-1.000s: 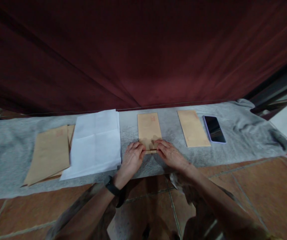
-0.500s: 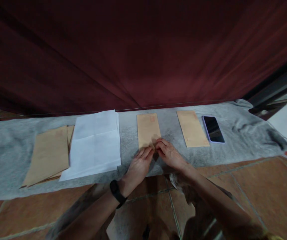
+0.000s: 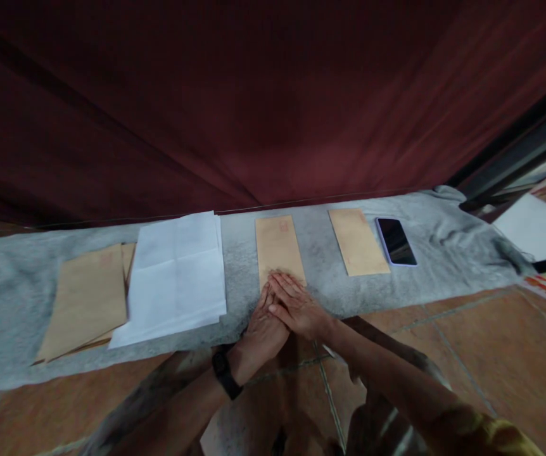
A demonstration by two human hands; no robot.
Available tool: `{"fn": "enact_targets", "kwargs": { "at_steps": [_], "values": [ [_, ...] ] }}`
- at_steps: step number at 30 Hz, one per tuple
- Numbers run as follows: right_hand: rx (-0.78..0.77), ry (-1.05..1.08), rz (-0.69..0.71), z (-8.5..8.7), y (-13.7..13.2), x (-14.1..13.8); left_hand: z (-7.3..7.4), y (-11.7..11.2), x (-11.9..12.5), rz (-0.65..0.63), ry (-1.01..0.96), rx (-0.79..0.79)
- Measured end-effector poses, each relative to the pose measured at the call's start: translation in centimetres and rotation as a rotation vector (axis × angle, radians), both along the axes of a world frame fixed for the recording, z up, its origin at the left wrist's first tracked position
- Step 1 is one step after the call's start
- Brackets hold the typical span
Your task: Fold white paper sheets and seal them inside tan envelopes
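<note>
A brown paper envelope (image 3: 280,244) lies on the grey cloth in front of me, with a small red print near its top. Both hands rest on its near end. My left hand (image 3: 266,324), below a black wristband, lies partly under the other one. Over its fingers my right hand (image 3: 299,309) is laid flat, fingers stretched out and pressing down. The envelope's lower edge is hidden beneath them. Neither hand grips anything that I can see.
To the left are a stack of white paper sheets (image 3: 175,272) and several brown envelopes (image 3: 87,301). On the right, another envelope (image 3: 358,244) lies beside a phone (image 3: 396,242). A dark red curtain (image 3: 273,114) hangs behind the grey cloth (image 3: 239,266).
My fingers have gone from pinching at the envelope's near edge to lying flat on it. My right hand has moved left, onto my left hand. The view has shifted slightly.
</note>
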State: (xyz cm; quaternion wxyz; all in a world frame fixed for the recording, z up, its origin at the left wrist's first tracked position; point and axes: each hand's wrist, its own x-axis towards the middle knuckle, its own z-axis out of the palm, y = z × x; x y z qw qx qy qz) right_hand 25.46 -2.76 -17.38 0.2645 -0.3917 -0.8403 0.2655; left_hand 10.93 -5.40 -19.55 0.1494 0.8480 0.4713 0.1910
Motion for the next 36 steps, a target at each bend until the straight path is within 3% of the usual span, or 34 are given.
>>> {"fn": "enact_targets", "kwargs": {
  "at_steps": [5,12,18,27,30,36],
  "values": [
    [0.129,-0.132,-0.111,-1.6,0.2,0.6,0.7,0.2,-1.4,0.041,0.195,0.091],
    [0.355,-0.368,-0.202,-2.8,-0.1,1.1,0.6,0.0,-2.6,0.113,0.281,0.185],
    [0.341,-0.445,-0.219,-3.0,-0.3,2.4,1.0,-0.4,-4.2,0.126,0.325,0.175],
    [0.284,-0.515,-0.263,-2.3,-0.8,4.6,0.8,-0.5,-4.0,0.174,0.344,0.167],
    [0.300,-0.467,-0.265,-2.1,-1.3,3.9,0.6,-0.5,-3.9,0.175,0.342,0.188],
    [0.383,-0.318,-0.099,-2.5,-3.2,0.8,0.0,-0.6,-3.6,0.200,0.347,0.207]
  ]
}}
